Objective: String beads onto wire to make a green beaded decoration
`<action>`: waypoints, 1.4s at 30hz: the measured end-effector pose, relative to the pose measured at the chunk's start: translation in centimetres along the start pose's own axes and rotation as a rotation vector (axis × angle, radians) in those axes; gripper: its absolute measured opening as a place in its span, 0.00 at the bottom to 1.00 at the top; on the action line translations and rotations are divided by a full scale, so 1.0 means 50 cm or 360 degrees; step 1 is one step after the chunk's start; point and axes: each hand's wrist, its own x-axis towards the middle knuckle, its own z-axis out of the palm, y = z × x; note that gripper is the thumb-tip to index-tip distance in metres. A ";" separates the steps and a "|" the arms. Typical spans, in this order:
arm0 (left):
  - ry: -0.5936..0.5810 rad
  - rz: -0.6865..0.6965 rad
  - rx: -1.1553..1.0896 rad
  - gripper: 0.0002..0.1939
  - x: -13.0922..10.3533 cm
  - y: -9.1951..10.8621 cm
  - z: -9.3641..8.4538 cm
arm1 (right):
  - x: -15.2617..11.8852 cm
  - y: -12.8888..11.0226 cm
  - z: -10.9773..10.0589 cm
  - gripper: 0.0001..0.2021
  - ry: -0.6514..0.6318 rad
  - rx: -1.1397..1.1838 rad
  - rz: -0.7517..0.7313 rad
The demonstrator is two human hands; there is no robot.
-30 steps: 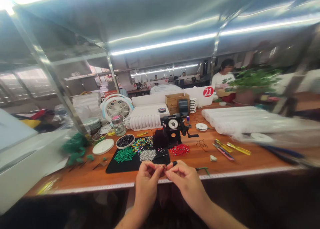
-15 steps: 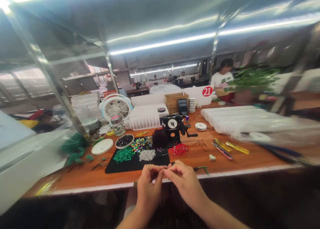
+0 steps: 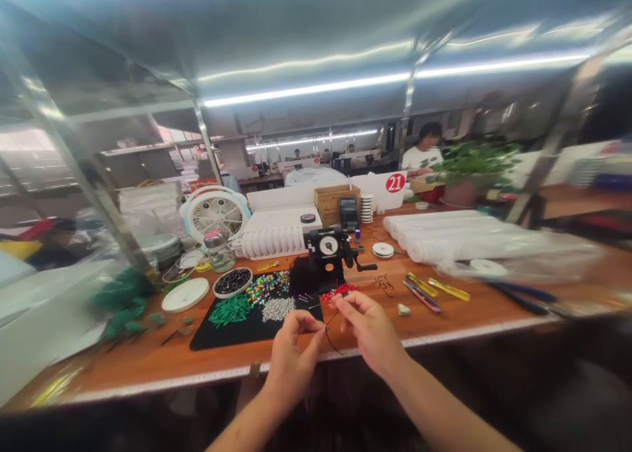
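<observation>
A thin dark cord (image 3: 334,342) runs between my hands above the table's front edge. My left hand (image 3: 296,347) is closed, thumb and forefinger pinching the cord. Higher and to the right, my right hand (image 3: 370,327) pinches the cord's other part near its fingertips. Whether a bead is in the fingers, I cannot tell. Beyond my left hand lies a black mat (image 3: 203,339) with green tube-like pieces (image 3: 230,312), silver beads (image 3: 278,309) and multicoloured beads (image 3: 261,289). Red beads (image 3: 338,290) lie just behind my right fingertips, partly hidden.
A black hand-cranked device with a dial (image 3: 328,245) stands behind the mat. Black beads fill a white dish (image 3: 217,290). Yellow-handled cutters (image 3: 448,289), dark pliers (image 3: 518,301) and wrapped white rolls (image 3: 434,235) lie right. A fan (image 3: 217,215) stands at the back left.
My hands have moved apart, the right one rising away from the left, and the cord now shows between them. The view has swung slightly right.
</observation>
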 end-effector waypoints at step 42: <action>-0.0172 0.0174 0.0433 0.02 0.019 -0.024 0.012 | -0.013 -0.002 -0.058 0.09 -0.0617 -0.1542 -0.0811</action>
